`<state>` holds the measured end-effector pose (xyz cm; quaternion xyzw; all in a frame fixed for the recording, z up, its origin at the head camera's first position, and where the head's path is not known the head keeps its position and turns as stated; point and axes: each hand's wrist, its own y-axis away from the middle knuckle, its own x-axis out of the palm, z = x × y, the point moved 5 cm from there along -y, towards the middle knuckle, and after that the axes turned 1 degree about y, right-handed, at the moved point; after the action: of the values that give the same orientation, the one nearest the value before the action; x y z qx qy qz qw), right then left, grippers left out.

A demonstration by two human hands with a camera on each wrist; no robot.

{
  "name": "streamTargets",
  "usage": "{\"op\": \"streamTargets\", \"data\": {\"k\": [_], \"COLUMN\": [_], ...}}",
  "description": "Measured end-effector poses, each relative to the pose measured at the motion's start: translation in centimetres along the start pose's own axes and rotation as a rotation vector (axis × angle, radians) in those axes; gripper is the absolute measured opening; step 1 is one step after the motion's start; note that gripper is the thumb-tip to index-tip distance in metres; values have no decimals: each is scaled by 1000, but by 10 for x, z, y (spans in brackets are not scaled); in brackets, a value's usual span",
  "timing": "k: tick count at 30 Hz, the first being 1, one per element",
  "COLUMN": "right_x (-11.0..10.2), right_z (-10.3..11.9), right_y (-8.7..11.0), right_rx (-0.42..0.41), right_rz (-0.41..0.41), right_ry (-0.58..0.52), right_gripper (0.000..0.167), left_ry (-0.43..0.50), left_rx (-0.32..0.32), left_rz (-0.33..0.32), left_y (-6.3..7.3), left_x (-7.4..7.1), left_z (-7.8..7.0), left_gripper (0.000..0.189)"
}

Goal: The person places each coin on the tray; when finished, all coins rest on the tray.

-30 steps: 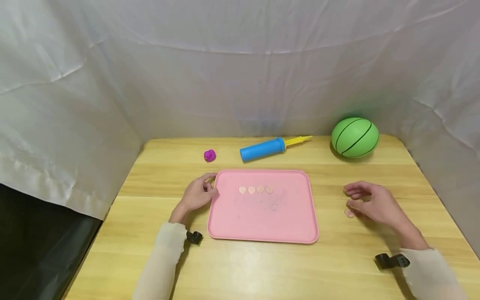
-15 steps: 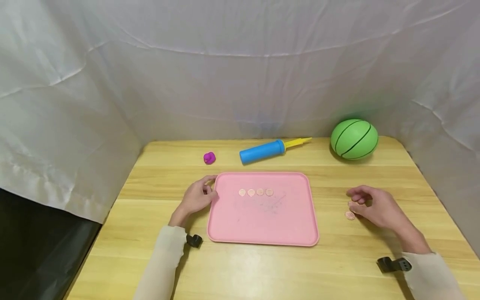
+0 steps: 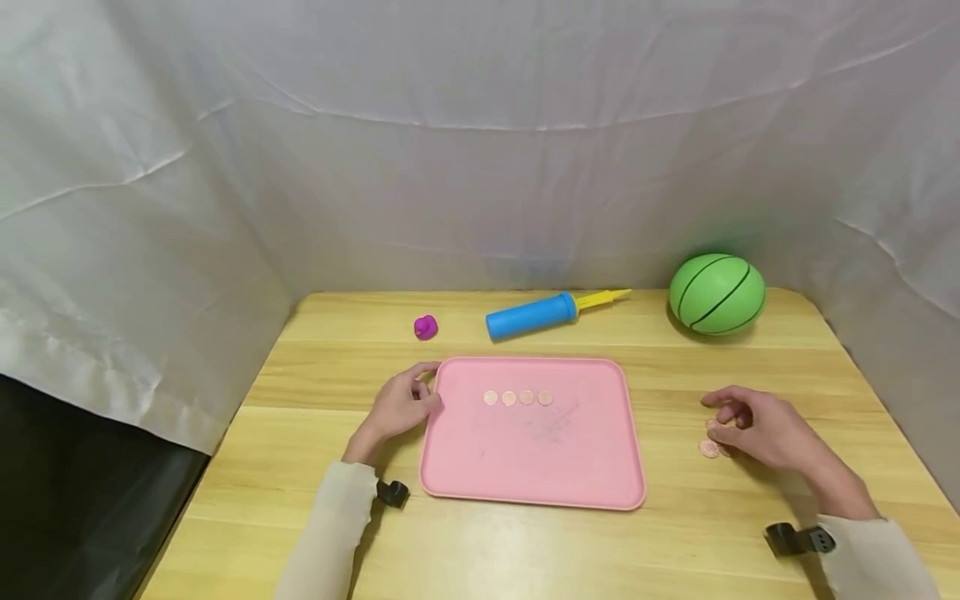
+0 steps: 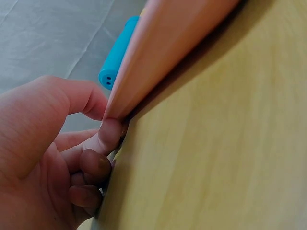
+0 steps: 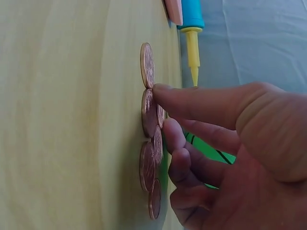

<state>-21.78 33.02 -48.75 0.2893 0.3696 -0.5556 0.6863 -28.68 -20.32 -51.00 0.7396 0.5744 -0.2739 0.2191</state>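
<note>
My left hand (image 3: 401, 404) is at the left side of the pink tray (image 3: 532, 467), gripping its raised rim. In the left wrist view the thumb and a fingertip (image 4: 110, 132) meet the tray's outer wall (image 4: 158, 52). Several copper coins (image 3: 508, 398) lie in a row on the tray. Over to the right, my right hand (image 3: 765, 429) is low over more copper coins (image 3: 708, 449) on the table. The right wrist view shows these coins (image 5: 147, 165) close together and overlapping. The tip of the right thumb (image 5: 192, 101) touches them, its other fingers loosely bent.
Behind the tray are a small purple duck (image 3: 425, 327), a blue hand pump (image 3: 531, 318) with a yellow nozzle, and a green ball (image 3: 717, 294). Grey cloth (image 3: 480, 200) hangs round the wooden table (image 3: 495, 550).
The right hand stays among its coins with small finger shifts, and more of them now show beside its thumb. The left hand keeps its place at the tray. The head view has tilted slightly.
</note>
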Motion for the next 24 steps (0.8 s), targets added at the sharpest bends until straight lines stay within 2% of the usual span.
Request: {"op": "streamTargets", "data": {"k": [6, 13, 18, 24], "right_x": [4, 9, 10, 4], "right_z": [7, 15, 20, 19], "right_y": [-5, -6, -6, -5], "right_rx": [-110, -148, -122, 4], "right_rz": [9, 39, 46, 82], "right_ry": [20, -2, -36, -125], "right_gripper": [45, 45, 41, 32], "left_ry": [-1, 4, 1, 3], "left_rx": [-6, -10, -25, -12], "left_rz": [-4, 0, -8, -6], "left_y": [0, 1, 4, 1], "left_x": [-1, 0, 0, 1], "left_z": [1, 0, 3, 2], "left_gripper": [61, 61, 61, 60]}}
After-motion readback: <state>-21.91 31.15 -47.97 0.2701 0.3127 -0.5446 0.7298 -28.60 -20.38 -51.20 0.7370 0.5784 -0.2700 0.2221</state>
